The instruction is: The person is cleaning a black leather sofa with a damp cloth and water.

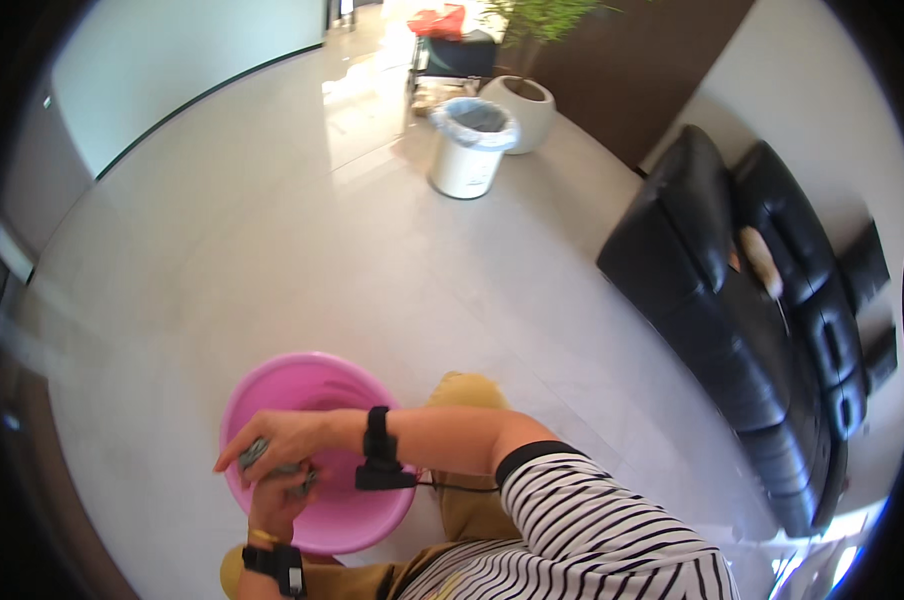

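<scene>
A pink plastic basin stands on the floor before me. Over its left part, both my hands grip a bunched grey-green cloth. My right hand reaches across from the right and closes over the top of the cloth. Just below it, my left hand is closed around the cloth's lower end and slightly blurred. Both wrists carry black strapped devices. The arms and hands hide part of the basin's inside, so I cannot tell whether it holds water.
My knee in mustard trousers is beside the basin. A white, bag-lined bin stands ahead, by a white planter and a dark chair with a red bag on it. A black leather sofa lines the right wall.
</scene>
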Available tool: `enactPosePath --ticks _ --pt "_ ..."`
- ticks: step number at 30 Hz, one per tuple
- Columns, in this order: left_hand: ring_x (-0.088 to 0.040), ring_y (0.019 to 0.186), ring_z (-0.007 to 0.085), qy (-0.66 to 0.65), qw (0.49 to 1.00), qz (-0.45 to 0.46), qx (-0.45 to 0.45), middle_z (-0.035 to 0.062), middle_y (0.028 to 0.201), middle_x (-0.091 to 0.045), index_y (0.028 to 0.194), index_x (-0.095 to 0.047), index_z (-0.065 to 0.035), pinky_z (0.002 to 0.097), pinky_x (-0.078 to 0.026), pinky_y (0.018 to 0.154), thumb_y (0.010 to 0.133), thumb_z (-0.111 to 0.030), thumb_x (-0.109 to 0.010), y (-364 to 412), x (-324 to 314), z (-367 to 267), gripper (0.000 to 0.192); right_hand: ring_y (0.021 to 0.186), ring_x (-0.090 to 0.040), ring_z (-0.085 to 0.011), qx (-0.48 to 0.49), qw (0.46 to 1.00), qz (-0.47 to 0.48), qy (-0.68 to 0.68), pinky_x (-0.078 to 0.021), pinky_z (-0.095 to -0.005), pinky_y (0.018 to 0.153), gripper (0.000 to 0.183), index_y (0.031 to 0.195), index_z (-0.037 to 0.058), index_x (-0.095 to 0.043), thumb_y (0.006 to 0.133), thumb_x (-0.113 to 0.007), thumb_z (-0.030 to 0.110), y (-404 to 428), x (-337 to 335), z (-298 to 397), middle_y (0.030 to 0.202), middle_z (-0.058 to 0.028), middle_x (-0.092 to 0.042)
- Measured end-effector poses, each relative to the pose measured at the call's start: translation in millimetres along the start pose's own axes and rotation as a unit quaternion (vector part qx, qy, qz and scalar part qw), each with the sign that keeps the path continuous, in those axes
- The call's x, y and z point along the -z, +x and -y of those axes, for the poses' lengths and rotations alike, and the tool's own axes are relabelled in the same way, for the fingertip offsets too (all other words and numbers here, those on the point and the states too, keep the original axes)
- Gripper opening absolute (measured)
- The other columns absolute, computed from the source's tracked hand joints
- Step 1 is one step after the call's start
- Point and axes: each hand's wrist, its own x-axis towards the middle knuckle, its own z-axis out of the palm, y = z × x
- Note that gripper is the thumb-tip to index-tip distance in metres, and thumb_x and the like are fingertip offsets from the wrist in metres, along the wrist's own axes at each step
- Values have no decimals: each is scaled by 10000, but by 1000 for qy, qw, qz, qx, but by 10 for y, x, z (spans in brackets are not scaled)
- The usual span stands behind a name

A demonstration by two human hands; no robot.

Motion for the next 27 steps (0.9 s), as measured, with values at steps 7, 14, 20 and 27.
enactPosePath --ticks 7,14,20,27 --pt "-355 430 59 -33 984 168 46 -31 627 -468 989 -560 -83 191 -269 381 803 -76 -633 184 236 -80 200 547 -538 -116 -57 994 -74 48 -444 -271 535 335 756 25 -657 903 -592 319 86 -78 77 564 -16 -558" --pt "-341 441 51 7 998 49 38 -50 595 -388 882 -527 -121 188 -257 389 852 -53 -565 277 182 -23 84 525 -524 -176 -32 981 -185 -52 -440 -351 543 538 617 10 -572 948 -503 428 281 -121 -325 532 -57 -537" --pt "-377 491 47 62 997 -15 -33 -53 656 -420 923 -516 -126 194 -283 422 880 -104 -579 336 194 112 79 585 -540 -329 -51 962 -247 -106 -453 -436 620 557 689 -47 -575 964 -463 425 307 -165 -463 608 -186 -553" --pt "-564 834 129 281 947 -64 -141 41 939 -559 1157 -520 -36 300 -472 688 942 -186 -547 495 382 271 263 727 -562 -460 -97 941 -286 -154 -449 -494 703 554 747 -68 -594 962 -448 422 416 -215 -606 717 -281 -576"
